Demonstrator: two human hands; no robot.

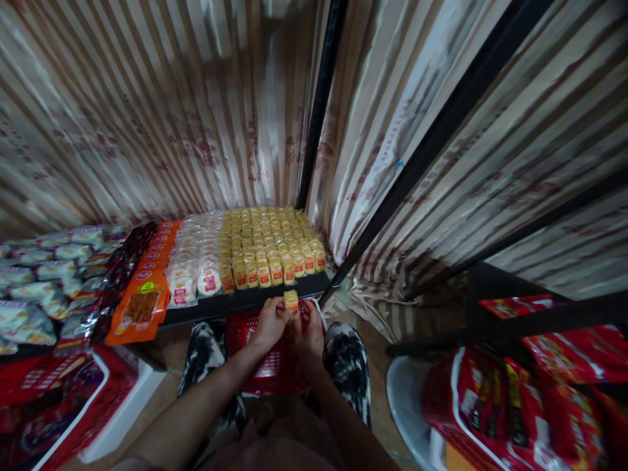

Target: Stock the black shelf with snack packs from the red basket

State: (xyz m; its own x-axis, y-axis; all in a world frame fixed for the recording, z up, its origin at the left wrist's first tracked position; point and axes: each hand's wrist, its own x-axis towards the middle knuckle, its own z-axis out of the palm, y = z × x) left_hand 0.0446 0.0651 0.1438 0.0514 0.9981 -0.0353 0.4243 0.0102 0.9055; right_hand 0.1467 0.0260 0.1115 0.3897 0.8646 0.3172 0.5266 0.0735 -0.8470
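My left hand (269,322) and my right hand (309,335) meet over a red basket (275,369) that rests on my lap. Both hands grip one small yellow packet (291,300), held just below the front edge of a dark shelf (245,301). Rows of the same yellow packets (269,243) fill the right part of that shelf. White round packets (199,261) lie in rows to their left.
Orange packs (142,304) and dark foil packs (122,261) lie further left, with pale bags (34,288) at the far left. Red bags (520,405) are piled at the lower right, red boxes (53,399) at the lower left. A black post (321,98) stands between striped plastic sheets.
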